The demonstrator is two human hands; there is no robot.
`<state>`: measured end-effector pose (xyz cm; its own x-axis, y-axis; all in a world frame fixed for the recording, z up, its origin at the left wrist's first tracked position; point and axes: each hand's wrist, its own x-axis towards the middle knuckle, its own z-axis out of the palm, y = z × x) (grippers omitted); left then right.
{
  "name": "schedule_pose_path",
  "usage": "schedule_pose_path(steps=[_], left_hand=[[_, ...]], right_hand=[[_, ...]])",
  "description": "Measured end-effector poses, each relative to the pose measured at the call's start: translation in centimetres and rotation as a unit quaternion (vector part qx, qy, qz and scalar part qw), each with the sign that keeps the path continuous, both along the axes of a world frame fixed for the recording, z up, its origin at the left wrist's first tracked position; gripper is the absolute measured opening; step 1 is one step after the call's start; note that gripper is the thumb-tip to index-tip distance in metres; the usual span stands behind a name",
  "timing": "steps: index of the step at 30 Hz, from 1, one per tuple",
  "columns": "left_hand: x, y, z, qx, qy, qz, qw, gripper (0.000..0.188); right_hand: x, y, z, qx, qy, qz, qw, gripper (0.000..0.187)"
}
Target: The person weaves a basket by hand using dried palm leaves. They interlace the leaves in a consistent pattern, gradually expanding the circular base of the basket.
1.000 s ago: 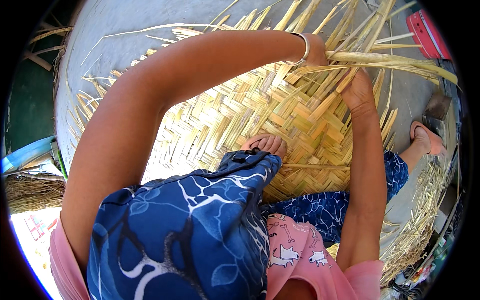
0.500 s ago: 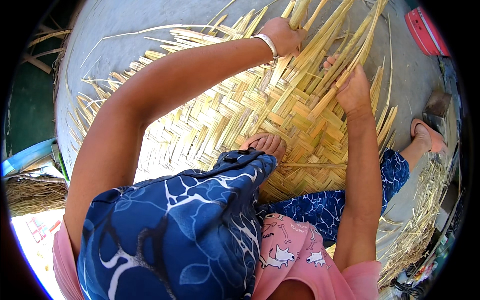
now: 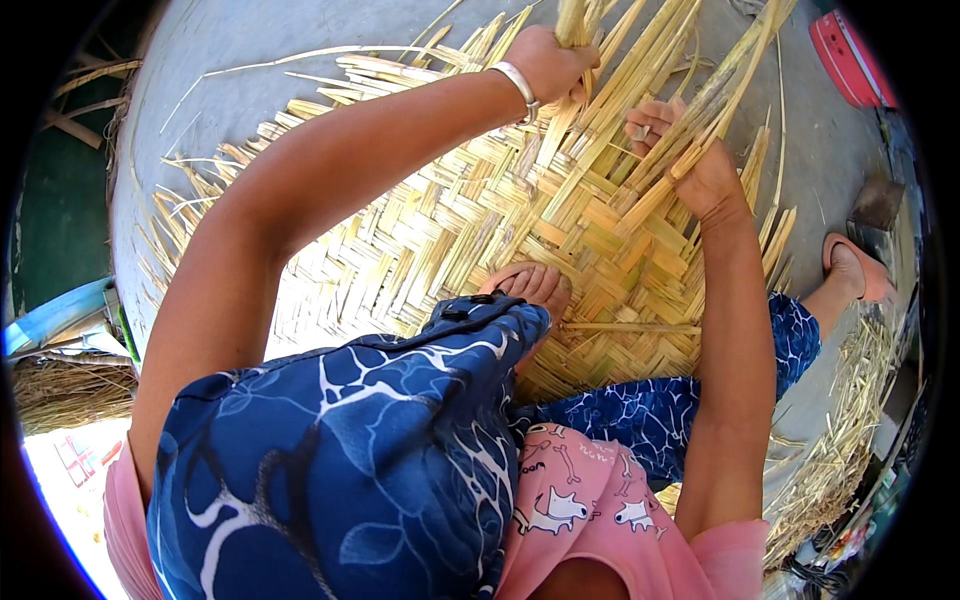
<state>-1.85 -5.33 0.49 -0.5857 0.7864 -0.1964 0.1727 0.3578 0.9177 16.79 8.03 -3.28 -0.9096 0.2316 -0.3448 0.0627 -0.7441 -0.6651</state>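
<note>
The left hand (image 3: 552, 64) is clenched round upright strips (image 3: 572, 22) — seemingly to part them from the longer stalks (image 3: 731, 72) across the half-curled right hand (image 3: 706, 180), its grip unclear — while a foot (image 3: 537, 284) apparently steadies the woven mat (image 3: 625, 275) on the floor (image 3: 822, 135).

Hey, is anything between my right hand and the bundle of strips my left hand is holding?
Yes: a fan of loose strips slants up between your right hand and the bundle gripped in your left hand. Nothing else visible stands there.
</note>
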Motion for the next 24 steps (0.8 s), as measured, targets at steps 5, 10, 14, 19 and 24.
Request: schedule_pose_path(steps=[5,10,14,19,24], left_hand=[[-0.8,-1.1,-0.6,0.049,-0.112,0.100,0.988,0.023],[-0.6,-0.9,0.1,0.054,-0.095,0.027,0.994,0.024],[0.8,-0.1,1.8,-0.021,-0.005,-0.161,0.987,0.030],[2.1,1.2,2.7,-0.110,0.076,-0.330,0.934,0.041],[2.5,1.7,2.5,-0.137,0.116,-0.335,0.925,0.039]], right_hand=[[0.3,0.0,-0.4,0.030,-0.088,-0.075,0.993,0.034],[0.6,-0.7,0.8,0.033,-0.114,-0.050,0.992,0.033],[0.7,-1.3,1.3,0.053,-0.100,-0.031,0.993,0.033],[1.7,-1.0,0.3,0.029,-0.064,-0.127,0.989,0.030],[3.1,-2.0,-0.8,0.004,-0.078,-0.222,0.972,0.028]])
